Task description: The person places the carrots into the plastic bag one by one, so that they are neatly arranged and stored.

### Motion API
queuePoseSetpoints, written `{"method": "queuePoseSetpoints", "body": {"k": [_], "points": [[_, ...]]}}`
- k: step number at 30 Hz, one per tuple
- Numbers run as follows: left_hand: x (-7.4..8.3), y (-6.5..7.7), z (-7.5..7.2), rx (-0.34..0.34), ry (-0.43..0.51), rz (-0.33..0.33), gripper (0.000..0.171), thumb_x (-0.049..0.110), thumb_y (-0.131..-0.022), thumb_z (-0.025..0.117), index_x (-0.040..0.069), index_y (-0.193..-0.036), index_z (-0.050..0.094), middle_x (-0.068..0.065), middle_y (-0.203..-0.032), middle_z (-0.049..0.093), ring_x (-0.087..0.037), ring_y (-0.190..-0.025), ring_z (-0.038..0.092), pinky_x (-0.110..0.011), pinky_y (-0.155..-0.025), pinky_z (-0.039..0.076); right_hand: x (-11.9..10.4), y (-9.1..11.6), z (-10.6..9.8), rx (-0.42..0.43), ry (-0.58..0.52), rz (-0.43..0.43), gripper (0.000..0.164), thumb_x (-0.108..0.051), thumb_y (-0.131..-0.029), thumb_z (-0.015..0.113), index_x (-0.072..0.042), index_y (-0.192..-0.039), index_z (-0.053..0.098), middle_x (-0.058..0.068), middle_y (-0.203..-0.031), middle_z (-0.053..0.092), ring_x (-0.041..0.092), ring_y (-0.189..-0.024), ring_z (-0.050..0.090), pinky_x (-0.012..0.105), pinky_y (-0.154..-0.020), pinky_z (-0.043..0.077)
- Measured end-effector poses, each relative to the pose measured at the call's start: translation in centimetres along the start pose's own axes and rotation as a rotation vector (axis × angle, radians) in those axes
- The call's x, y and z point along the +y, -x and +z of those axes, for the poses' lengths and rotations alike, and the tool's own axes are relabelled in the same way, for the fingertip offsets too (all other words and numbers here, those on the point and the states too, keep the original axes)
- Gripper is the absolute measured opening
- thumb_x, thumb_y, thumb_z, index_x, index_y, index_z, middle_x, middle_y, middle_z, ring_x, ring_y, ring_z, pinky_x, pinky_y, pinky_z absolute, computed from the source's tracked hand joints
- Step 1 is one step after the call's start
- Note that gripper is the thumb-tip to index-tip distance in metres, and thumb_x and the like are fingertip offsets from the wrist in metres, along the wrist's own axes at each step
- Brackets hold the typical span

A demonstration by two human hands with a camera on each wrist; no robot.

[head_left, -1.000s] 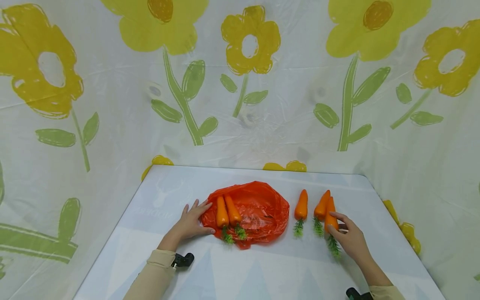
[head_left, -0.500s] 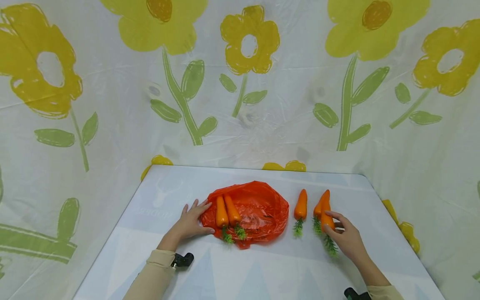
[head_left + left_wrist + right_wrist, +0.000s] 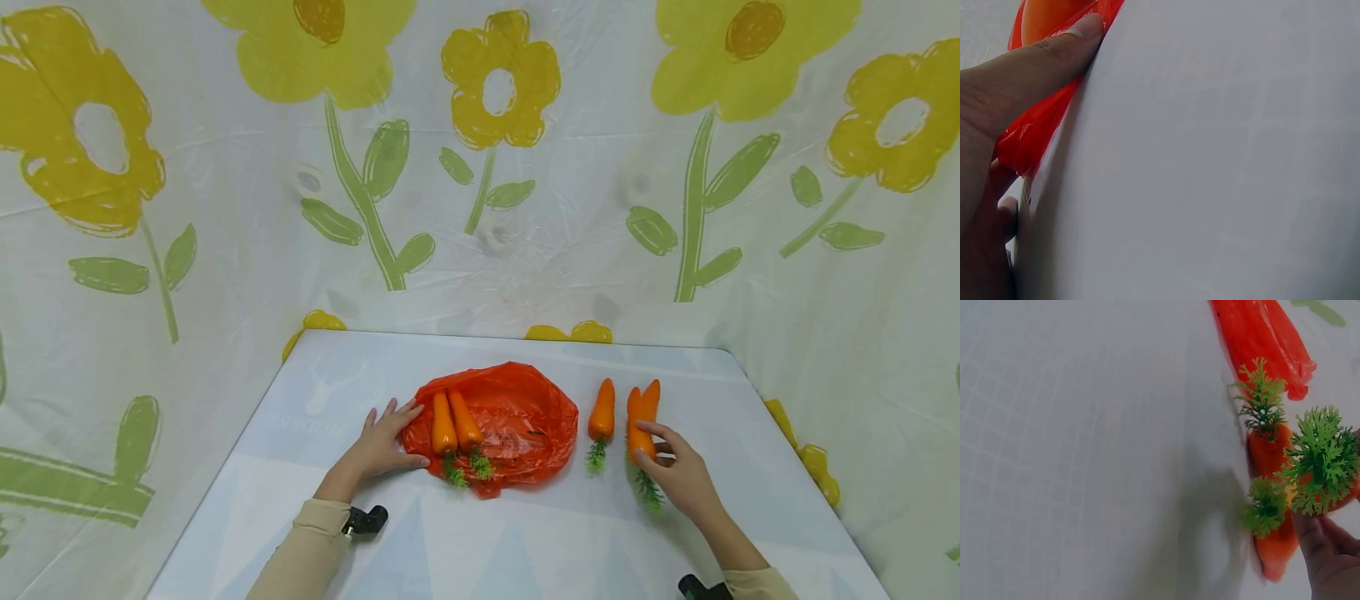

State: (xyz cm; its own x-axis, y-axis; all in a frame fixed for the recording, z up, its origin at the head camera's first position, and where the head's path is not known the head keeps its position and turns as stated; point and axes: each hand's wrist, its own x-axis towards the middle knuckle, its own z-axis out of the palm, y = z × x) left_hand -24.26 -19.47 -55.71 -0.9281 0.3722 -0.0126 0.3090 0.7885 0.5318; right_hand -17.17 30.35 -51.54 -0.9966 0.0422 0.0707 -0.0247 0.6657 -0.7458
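A red plastic bag (image 3: pixel 517 425) lies spread with its mouth open, and two orange toy carrots (image 3: pixel 444 429) with green tops rest in its left part. My left hand (image 3: pixel 382 442) rests against the bag's left edge, fingers spread; in the left wrist view its straight thumb (image 3: pixel 1054 56) presses on the red plastic. My right hand (image 3: pixel 684 471) pinches another carrot (image 3: pixel 636 425) between thumb and fingers. Its leafy top (image 3: pixel 1319 459) faces the right wrist camera. Behind it lies a second carrot (image 3: pixel 654 398), partly hidden. A single carrot (image 3: pixel 602 412) lies between these and the bag.
The pale table (image 3: pixel 480 550) has faint printed triangles and a straight back edge. A flower-patterned sheet (image 3: pixel 540 250) hangs around it at the back and sides. A black wrist camera (image 3: pixel 366 521) sits on my left forearm.
My right hand has moved left with the pinched carrot, which has passed in front of the carrot lying behind it. The left hand and the bag have stayed in place.
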Motion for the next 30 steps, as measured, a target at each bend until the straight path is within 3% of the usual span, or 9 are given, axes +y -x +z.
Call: {"method": "queuePoseSetpoints", "body": {"k": [15, 30], "points": [[0.0, 0.1, -0.1, -0.006, 0.005, -0.002, 0.1, 0.05, -0.077, 0.086, 0.011, -0.157, 0.041, -0.012, -0.164, 0.032, -0.045, -0.153, 0.012, -0.068, -0.119, -0.003, -0.4, -0.2, 1.2, -0.003, -0.015, -0.041, 0.045, -0.028, -0.097, 0.071, -0.012, -0.138, 0.06, 0.015, -0.134, 0.059, 0.027, -0.107, 0.061, 0.016, -0.082, 0.053], [0.0, 0.0, 0.0, -0.007, 0.03, -0.011, 0.099, 0.049, -0.077, 0.086, 0.011, -0.156, 0.041, -0.012, -0.164, 0.033, -0.044, -0.154, 0.01, -0.067, -0.119, -0.005, -1.7, -0.2, 2.1, -0.029, -0.06, -0.074, 0.042, -0.02, -0.096, 0.072, -0.013, -0.136, 0.062, 0.018, -0.14, 0.057, 0.03, -0.11, 0.06, 0.028, -0.088, 0.056]]}}
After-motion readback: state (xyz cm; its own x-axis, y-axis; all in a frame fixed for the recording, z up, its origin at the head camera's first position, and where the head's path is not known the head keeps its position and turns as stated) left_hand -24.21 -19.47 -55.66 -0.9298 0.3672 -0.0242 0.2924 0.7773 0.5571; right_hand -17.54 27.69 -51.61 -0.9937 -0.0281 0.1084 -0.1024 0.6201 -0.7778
